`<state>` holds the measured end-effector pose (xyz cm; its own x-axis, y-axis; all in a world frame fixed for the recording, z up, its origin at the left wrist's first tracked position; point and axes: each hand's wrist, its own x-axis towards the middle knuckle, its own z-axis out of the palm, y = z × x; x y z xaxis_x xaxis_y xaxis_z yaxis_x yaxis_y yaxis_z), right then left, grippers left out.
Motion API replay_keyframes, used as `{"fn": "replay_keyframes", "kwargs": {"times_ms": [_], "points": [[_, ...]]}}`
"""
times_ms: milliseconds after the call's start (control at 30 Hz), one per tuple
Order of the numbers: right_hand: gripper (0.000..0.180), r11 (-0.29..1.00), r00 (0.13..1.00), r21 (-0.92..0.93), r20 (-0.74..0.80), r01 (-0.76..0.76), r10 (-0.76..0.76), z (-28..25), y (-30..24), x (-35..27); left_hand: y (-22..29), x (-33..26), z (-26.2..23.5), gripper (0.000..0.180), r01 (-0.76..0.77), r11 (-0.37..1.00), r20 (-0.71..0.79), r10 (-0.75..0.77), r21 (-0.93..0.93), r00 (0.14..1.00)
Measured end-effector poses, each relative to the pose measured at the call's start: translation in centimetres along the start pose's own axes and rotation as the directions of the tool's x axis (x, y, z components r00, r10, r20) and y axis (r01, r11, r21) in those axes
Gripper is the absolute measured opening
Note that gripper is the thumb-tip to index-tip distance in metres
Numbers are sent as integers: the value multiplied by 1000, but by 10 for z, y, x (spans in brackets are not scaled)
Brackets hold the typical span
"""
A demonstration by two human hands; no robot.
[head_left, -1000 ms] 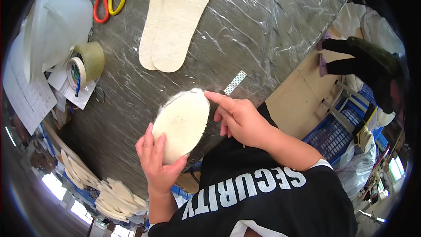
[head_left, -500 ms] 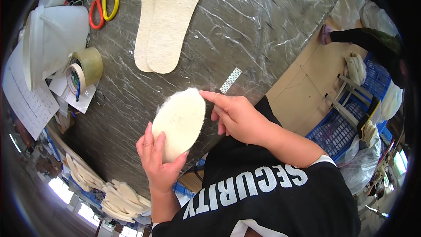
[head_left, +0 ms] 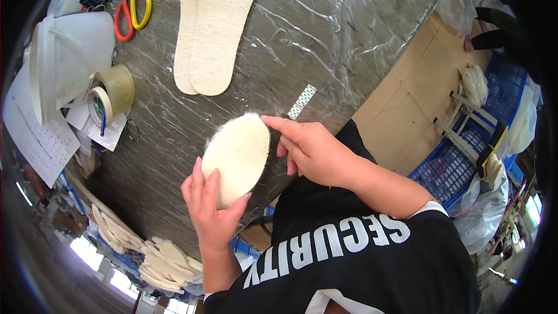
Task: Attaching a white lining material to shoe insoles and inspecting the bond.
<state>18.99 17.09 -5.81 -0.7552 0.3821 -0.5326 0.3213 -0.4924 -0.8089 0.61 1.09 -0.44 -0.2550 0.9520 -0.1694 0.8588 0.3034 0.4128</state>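
Note:
A cream felt insole [head_left: 237,154] with a fuzzy edge is tilted up over the near part of the table. My left hand [head_left: 212,203] grips its lower end, the thumb on the right edge and the fingers on the left side and face. At the insole's upper right edge, the tip of the outstretched index finger of my right hand [head_left: 311,148] touches the rim. That hand's other fingers are bent and apart from the insole. Farther off lie two overlapping felt insoles [head_left: 218,35], flat on the plastic-covered table [head_left: 314,29].
At the far left are scissors [head_left: 139,9] with red and yellow handles, a white bucket [head_left: 81,52] and tape rolls [head_left: 116,87]. A patterned strip [head_left: 302,102] lies beyond my right hand. Stacked insoles [head_left: 165,264] sit at lower left, blue crates [head_left: 444,168] at right.
The view has shifted slightly, moving the far insoles left in the picture. Both hands keep nearly the same hold and touch on the insole. A person's leg at the far right has moved away.

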Motion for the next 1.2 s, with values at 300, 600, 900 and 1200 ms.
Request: {"fn": "replay_keyframes", "kwargs": {"times_ms": [300,600,900,1200], "points": [[54,1000,1000,-9,3,-11,11,1,0,-1,2,0,2,69,-3,999,5,3,48,1000],[49,1000,1000,-5,-4,13,-13,1,2,-2,4,1,5,69,1,996,4,-2,88,1000],[67,838,960,-508,-73,197,-270,7,-3,-12,3,1,4,67,13,997,-20,-12,82,1000],[93,401,853,-765,368,504,-370,14,-26,28,3,3,-4,64,35,999,56,-34,-17,998]]}}
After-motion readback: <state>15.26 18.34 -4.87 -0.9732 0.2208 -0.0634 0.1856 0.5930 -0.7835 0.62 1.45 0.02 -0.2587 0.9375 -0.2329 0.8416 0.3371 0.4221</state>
